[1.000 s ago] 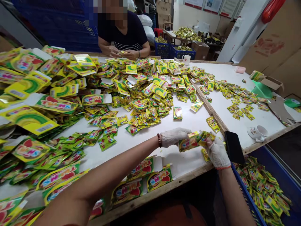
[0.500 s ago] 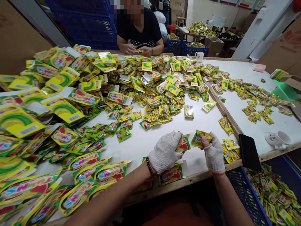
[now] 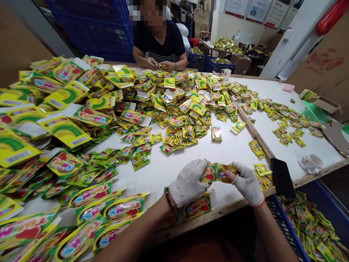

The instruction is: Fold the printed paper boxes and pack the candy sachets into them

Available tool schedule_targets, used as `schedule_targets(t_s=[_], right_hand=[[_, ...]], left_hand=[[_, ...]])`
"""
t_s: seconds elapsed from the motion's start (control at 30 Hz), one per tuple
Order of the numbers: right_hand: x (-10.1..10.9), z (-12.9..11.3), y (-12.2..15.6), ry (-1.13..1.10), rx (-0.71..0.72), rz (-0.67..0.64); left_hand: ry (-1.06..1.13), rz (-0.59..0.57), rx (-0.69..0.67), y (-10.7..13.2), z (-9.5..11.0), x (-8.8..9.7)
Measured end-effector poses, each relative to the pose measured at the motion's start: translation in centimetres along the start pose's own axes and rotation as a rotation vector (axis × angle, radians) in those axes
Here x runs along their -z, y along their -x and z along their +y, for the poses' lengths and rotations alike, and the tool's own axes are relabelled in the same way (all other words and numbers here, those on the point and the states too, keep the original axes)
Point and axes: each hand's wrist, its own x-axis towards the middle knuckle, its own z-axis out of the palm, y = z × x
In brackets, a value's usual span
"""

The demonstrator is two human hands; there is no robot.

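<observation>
In a white knit glove, my left hand is closed around a small green and yellow printed box, held upright above the table edge. My right hand, gloved with bare fingertips showing, pinches a yellow candy packet between thumb and fingers. Packet and box meet end to end; whether the packet is inside the box cannot be made out. Below my left hand lies another flat box with a white flap. Several yellow packets lie just beyond my right hand.
A large heap of boxes and loose packets covers the left and middle of the white table. A wooden strip divides it. A phone and a mug are at right, above a blue crate. A person sits opposite.
My right hand has brought the packet left against the end of the box; before, there was a gap between them. The view has shifted slightly.
</observation>
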Motion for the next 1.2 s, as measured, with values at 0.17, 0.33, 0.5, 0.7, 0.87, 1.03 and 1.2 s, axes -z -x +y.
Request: schedule_targets(t_s=[0.17,0.33,0.5,0.7,0.87,1.03,1.2], right_hand=[[-0.3,-0.8,0.0,0.030,-0.034,-0.106],[-2.3,-1.5,1.2,0.147,-0.025,0.093],[-2.2,-2.0,1.6,0.169,-0.081,-0.136],[-2.6,-2.5,0.1,0.266,-0.011,-0.107],[-1.9,-2.9,0.6,-0.122,-0.300,-0.302],[-2.1,-2.9,2.6,-0.324,-0.287,-0.487],[-1.0,-2.1,5.0,-0.378,-0.287,-0.581]], left_hand=[[-0.155,-0.051,-0.178,0.4,0.9,-0.6],[-0.182,0.022,-0.117,1.0,0.7,-1.4],[-0.232,0.031,-0.145,1.5,0.0,-1.6],[-0.285,0.105,-0.202,1.8,0.0,-1.9],[-0.251,0.175,-0.165,1.9,-0.3,-1.9],[-0.251,0.175,-0.235,2.3,0.6,-1.9],[-0.141,0.048,-0.187,3.6,2.7,-1.4]])
